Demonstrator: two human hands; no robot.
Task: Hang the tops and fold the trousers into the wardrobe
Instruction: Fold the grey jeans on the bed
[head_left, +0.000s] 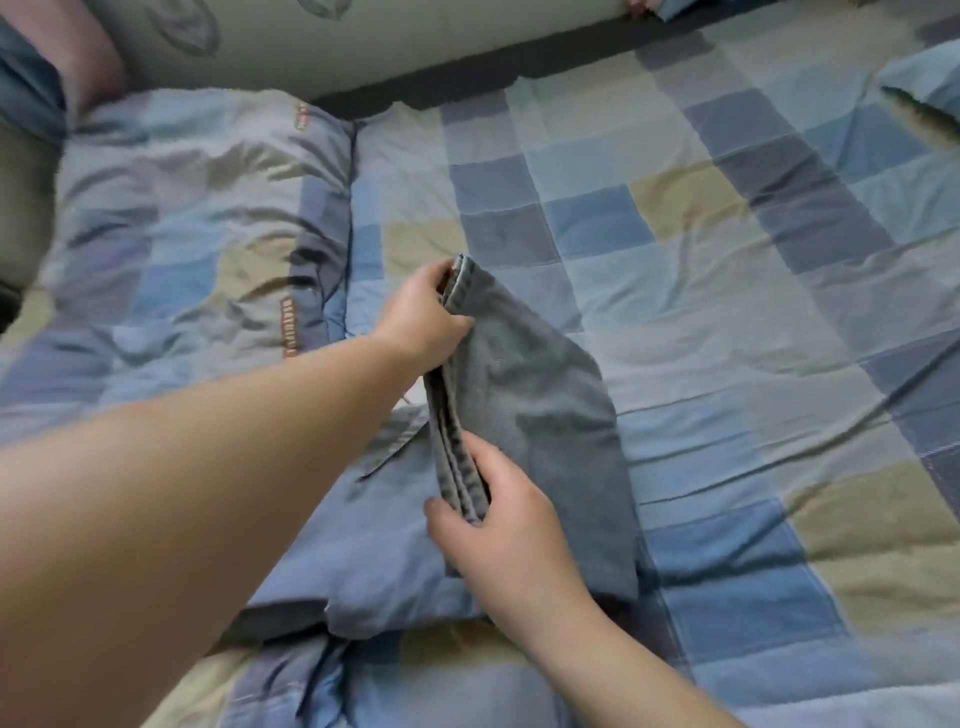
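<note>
A checked bedspread (727, 260) in blue, grey and olive squares is covering the bed, with a matching pillow (171, 218) lying at its far left corner. Near the bed's near edge, folded grey-blue trousers (545, 415) are resting partly on a blue garment (384, 551). The left hand (421, 317) is pinching the stacked edge at the far end; the right hand (498, 519) is gripping the same edge at the near end.

Left hand (421, 317) reaches far forward, arm outstretched, fingers (441, 270) pinched shut. Right hand (498, 514) sits nearer, wrist bent, thumb and fingers clamped together.
</note>
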